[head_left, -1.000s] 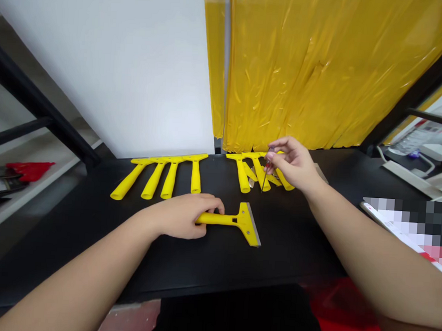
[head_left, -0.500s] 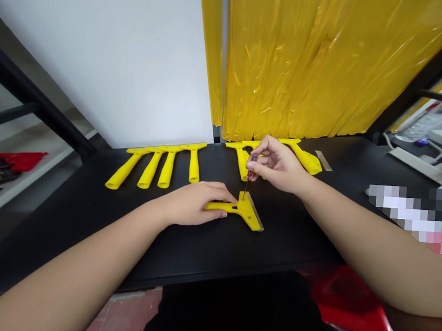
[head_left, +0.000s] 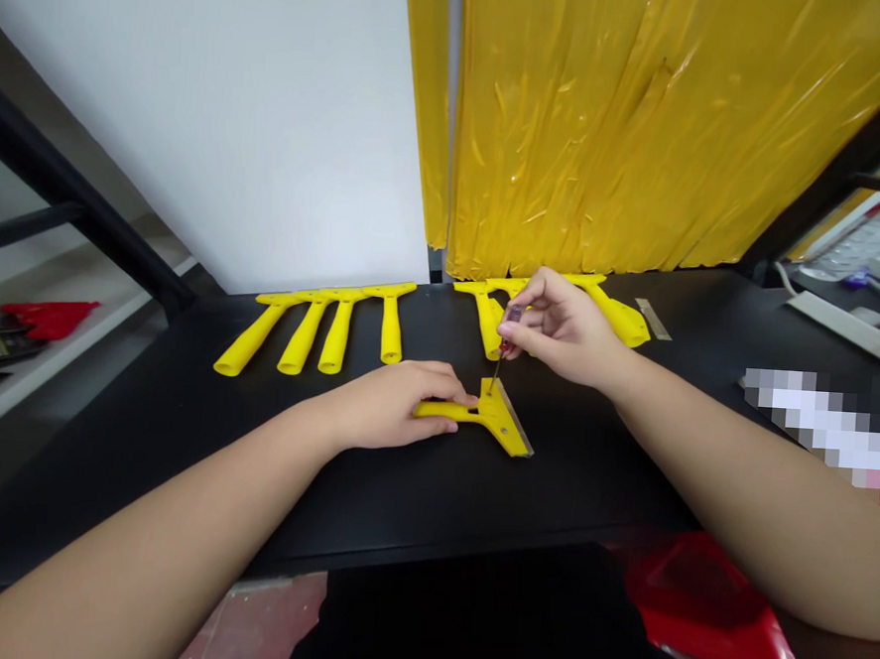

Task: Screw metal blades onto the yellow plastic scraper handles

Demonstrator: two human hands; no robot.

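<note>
On the black tabletop lies a yellow scraper (head_left: 500, 421), its metal blade edge facing right. My left hand (head_left: 398, 404) is closed around the scraper's handle and presses it down. In my right hand (head_left: 559, 329) a small screwdriver (head_left: 509, 336) is pinched, its handle dark and red. The thin shaft points down, with the tip at the upper of two screws on the scraper head. Whether the tip sits in the screw slot is too small to tell. The right hand partly hides the scrapers behind it.
Several yellow scrapers (head_left: 335, 338) lie in a row at the back left of the table (head_left: 400, 496); more yellow scrapers (head_left: 620, 316) lie behind my right hand. A loose metal blade (head_left: 654, 320) is at the back right. Yellow plastic sheeting (head_left: 572, 129) and a white panel (head_left: 274, 111) stand behind.
The view has shifted slightly, moving everything a little to the right. Both hands keep their hold, and the screwdriver leans slightly more at the same screw.
</note>
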